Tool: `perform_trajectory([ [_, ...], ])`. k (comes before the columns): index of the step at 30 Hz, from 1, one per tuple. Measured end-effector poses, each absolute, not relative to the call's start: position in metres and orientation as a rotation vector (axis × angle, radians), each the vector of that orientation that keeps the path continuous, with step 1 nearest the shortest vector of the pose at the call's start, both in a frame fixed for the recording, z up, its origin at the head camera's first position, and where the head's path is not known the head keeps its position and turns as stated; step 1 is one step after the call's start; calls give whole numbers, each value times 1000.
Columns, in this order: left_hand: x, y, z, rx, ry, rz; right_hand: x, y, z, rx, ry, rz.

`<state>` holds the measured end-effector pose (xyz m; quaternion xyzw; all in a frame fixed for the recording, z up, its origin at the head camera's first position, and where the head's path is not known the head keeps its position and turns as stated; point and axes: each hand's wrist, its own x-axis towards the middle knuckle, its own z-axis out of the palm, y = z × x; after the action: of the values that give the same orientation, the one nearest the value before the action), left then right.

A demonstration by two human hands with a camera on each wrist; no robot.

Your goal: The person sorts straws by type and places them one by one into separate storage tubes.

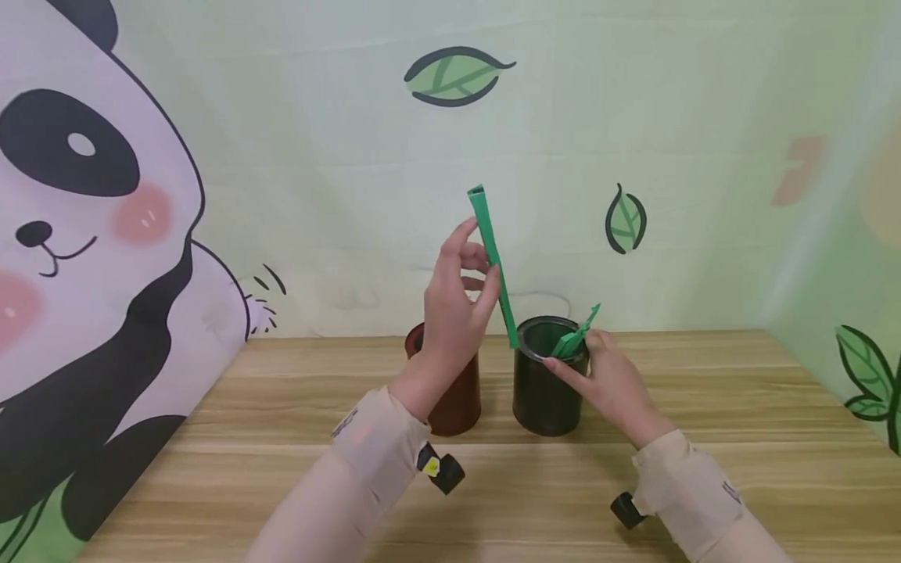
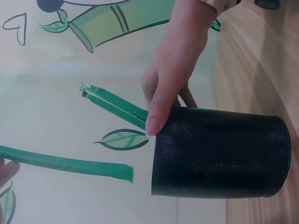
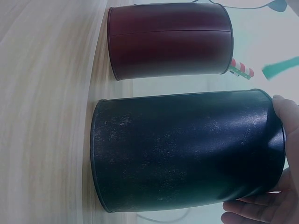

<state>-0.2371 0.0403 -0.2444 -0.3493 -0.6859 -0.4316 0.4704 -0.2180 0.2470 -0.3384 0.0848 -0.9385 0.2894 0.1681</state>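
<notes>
My left hand pinches a long, flat green strip between thumb and fingers. The strip leans, its lower end close to the left rim of a black cylindrical pen holder; the left wrist view shows that end apart from the rim. My right hand grips the holder's right side at the mouth, thumb on the near rim and fingers around the outside. Other green strips poke out of the holder beside the right thumb. The holder stands upright on the table.
A dark red cylindrical holder stands left of the black one, partly behind my left hand. A red-and-white striped item sticks out of its mouth. The wooden table meets a printed backdrop at the back.
</notes>
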Motion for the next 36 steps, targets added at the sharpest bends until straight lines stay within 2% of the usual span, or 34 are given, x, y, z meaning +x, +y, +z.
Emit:
perform_trajectory([
  [14,-251,64,-262,-897,-1799,-1127,-220,248,-342,229,-2675,812],
  [28,-255,73,-302,-943,-1981,-879,-223,247,-347,271,-2629,849],
  [36,-252,72,-309,-957,-2089,-725,-223,247,-346,271,-2624,842],
])
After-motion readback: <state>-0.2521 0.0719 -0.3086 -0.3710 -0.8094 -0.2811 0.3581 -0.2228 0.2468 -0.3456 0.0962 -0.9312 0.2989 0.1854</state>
